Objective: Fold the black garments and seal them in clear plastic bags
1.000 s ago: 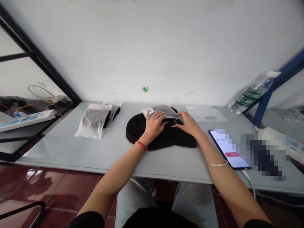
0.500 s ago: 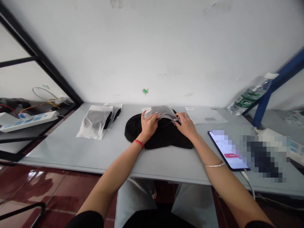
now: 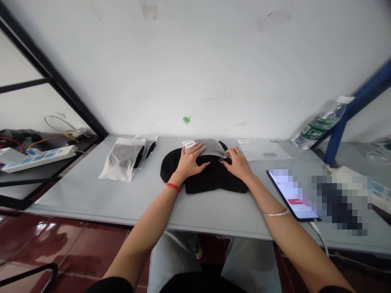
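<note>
Black folded fabric (image 3: 214, 179) lies on the grey table in front of me. Over its back part is a frosted plastic bag (image 3: 209, 147) with a small white label near its left end. My left hand (image 3: 190, 162) lies with fingers spread across the bag and the fabric, thumb pointing right. At the bag's right front corner, my right hand (image 3: 238, 163) has its fingertips pinched together on the bag's edge.
Two frosted bags with black contents (image 3: 124, 156) lie at the left. A flat frosted bag (image 3: 259, 151) lies behind my right hand. Further right are a water bottle (image 3: 317, 128), a lit phone (image 3: 293, 199) with a cable, and a power strip (image 3: 380, 189).
My left hand has opened out from the bag's edge and now lies flatter, its thumb on the fabric. The bag's raised front edge has come down. My right hand stays at the corner.
</note>
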Motion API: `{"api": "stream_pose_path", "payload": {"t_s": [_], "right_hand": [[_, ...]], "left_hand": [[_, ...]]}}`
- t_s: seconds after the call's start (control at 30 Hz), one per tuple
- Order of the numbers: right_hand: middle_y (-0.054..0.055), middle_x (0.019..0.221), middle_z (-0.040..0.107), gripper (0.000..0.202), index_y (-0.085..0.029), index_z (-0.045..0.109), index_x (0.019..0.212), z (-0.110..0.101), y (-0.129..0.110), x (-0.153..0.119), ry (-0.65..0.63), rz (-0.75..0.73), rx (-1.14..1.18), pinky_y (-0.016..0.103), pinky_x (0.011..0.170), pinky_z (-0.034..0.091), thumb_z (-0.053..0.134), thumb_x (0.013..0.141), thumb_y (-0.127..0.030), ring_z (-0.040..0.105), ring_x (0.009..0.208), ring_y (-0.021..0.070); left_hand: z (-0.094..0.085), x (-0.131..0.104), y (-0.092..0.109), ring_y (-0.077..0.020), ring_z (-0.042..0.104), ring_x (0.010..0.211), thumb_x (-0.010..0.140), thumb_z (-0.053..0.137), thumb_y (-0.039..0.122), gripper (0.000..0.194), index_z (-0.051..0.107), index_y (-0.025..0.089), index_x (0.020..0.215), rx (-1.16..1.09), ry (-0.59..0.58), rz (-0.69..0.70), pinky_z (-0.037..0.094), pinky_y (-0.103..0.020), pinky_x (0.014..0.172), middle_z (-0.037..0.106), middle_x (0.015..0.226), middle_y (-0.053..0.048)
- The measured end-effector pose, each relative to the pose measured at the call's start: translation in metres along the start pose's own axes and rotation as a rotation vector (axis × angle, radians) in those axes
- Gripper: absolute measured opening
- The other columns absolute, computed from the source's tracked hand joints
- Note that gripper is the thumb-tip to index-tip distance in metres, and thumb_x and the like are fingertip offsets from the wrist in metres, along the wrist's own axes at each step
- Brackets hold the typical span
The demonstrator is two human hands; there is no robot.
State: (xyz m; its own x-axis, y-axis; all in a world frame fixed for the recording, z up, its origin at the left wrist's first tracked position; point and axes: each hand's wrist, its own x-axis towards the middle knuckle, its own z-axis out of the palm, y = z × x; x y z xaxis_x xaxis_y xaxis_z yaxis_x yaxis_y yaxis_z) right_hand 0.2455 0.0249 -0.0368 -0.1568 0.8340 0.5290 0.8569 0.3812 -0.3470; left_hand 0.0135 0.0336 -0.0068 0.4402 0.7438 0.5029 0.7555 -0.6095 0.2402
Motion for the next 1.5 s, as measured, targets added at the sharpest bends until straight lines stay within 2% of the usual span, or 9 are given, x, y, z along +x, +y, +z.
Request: {"api": "stream_pose_path", "payload": {"t_s": [0.1, 0.27, 0.57, 0.87, 1.0, 1.17, 1.27, 1.37, 1.5], "right_hand": [[0.010, 0.106, 0.052, 0.025, -0.023, 0.051, 0.102, -0.001, -0.006, -0.002, -0.031, 0.010, 0.005, 0.038, 0.072, 0.053, 0.063, 0.080, -0.026, 0.058, 0.092, 0.0263], [0.010, 0.110, 0.050, 0.032, -0.023, 0.050, 0.107, -0.004, -0.012, -0.003, -0.062, -0.015, 0.044, 0.040, 0.078, 0.053, 0.063, 0.079, -0.029, 0.058, 0.096, 0.0268], [0.011, 0.101, 0.056, 0.046, -0.022, 0.052, 0.100, 0.002, -0.014, 0.001, 0.038, -0.014, -0.018, 0.041, 0.078, 0.050, 0.065, 0.077, -0.058, 0.059, 0.091, 0.0285], [0.007, 0.081, 0.058, 0.040, -0.023, 0.048, 0.090, 0.008, -0.022, 0.006, 0.213, 0.081, -0.051, 0.038, 0.068, 0.047, 0.059, 0.079, -0.060, 0.057, 0.075, 0.0255], [0.008, 0.087, 0.060, 0.043, -0.022, 0.048, 0.101, 0.005, -0.022, 0.004, 0.198, 0.025, 0.042, 0.043, 0.075, 0.050, 0.058, 0.081, -0.058, 0.059, 0.082, 0.0267], [0.015, 0.102, 0.060, 0.047, -0.017, 0.045, 0.120, 0.006, -0.025, 0.000, 0.059, -0.025, 0.066, 0.051, 0.085, 0.049, 0.056, 0.084, -0.046, 0.059, 0.098, 0.0316], [0.017, 0.109, 0.058, 0.049, -0.017, 0.043, 0.126, 0.007, -0.026, -0.001, 0.001, -0.026, 0.065, 0.053, 0.089, 0.049, 0.054, 0.085, -0.041, 0.058, 0.104, 0.0332], [0.017, 0.111, 0.058, 0.049, -0.018, 0.041, 0.129, 0.007, -0.027, -0.001, -0.025, -0.028, 0.057, 0.053, 0.089, 0.049, 0.053, 0.086, -0.038, 0.057, 0.106, 0.0336], [0.019, 0.116, 0.056, 0.052, -0.016, 0.039, 0.131, 0.007, -0.026, -0.002, -0.070, -0.028, 0.044, 0.054, 0.092, 0.048, 0.054, 0.084, -0.036, 0.055, 0.111, 0.0348]], "left_hand": [[-0.002, -0.001, -0.002, -0.0308, 0.040, 0.138, 0.077, 0.069, 0.054, 0.075, 0.044, 0.025, 0.142, 0.032, -0.082, -0.035, 0.019, -0.056, 0.116, 0.045, 0.148, -0.008], [0.007, 0.002, -0.005, -0.0282, 0.048, 0.132, 0.086, 0.064, 0.043, 0.052, 0.054, 0.028, 0.134, 0.068, -0.057, -0.095, 0.022, -0.055, 0.115, 0.053, 0.141, -0.006], [0.027, 0.008, -0.002, -0.0267, 0.065, 0.111, 0.076, 0.059, 0.006, 0.038, 0.072, 0.024, 0.106, 0.021, 0.157, -0.049, 0.034, -0.053, 0.110, 0.071, 0.114, -0.007], [0.021, 0.003, 0.007, -0.0240, 0.069, 0.104, 0.074, 0.055, 0.004, 0.036, 0.073, 0.026, 0.096, -0.066, 0.426, 0.086, 0.038, -0.050, 0.106, 0.075, 0.104, -0.001], [-0.001, 0.006, -0.007, -0.0234, 0.071, 0.097, 0.077, 0.062, 0.012, 0.023, 0.073, 0.027, 0.090, -0.041, 0.584, -0.089, 0.034, -0.050, 0.109, 0.076, 0.098, 0.000], [-0.067, -0.006, -0.052, -0.0263, 0.069, 0.099, 0.079, 0.070, 0.028, 0.011, 0.072, 0.022, 0.088, 0.112, 0.932, -0.496, 0.020, -0.055, 0.114, 0.076, 0.098, -0.004], [-0.101, -0.025, -0.076, -0.0281, 0.064, 0.108, 0.081, 0.068, 0.030, 0.014, 0.068, 0.019, 0.090, 0.209, 1.031, -0.724, 0.013, -0.059, 0.115, 0.073, 0.109, -0.007], [-0.111, -0.045, -0.090, -0.0311, 0.057, 0.119, 0.084, 0.064, 0.026, 0.013, 0.067, 0.018, 0.094, 0.281, 0.951, -0.897, 0.008, -0.063, 0.114, 0.069, 0.117, -0.008], [-0.103, -0.061, -0.097, -0.0402, 0.052, 0.124, 0.077, 0.063, 0.013, 0.040, 0.063, 0.019, 0.117, 0.285, 0.613, -1.017, 0.024, -0.068, 0.106, 0.061, 0.131, -0.014]]}}
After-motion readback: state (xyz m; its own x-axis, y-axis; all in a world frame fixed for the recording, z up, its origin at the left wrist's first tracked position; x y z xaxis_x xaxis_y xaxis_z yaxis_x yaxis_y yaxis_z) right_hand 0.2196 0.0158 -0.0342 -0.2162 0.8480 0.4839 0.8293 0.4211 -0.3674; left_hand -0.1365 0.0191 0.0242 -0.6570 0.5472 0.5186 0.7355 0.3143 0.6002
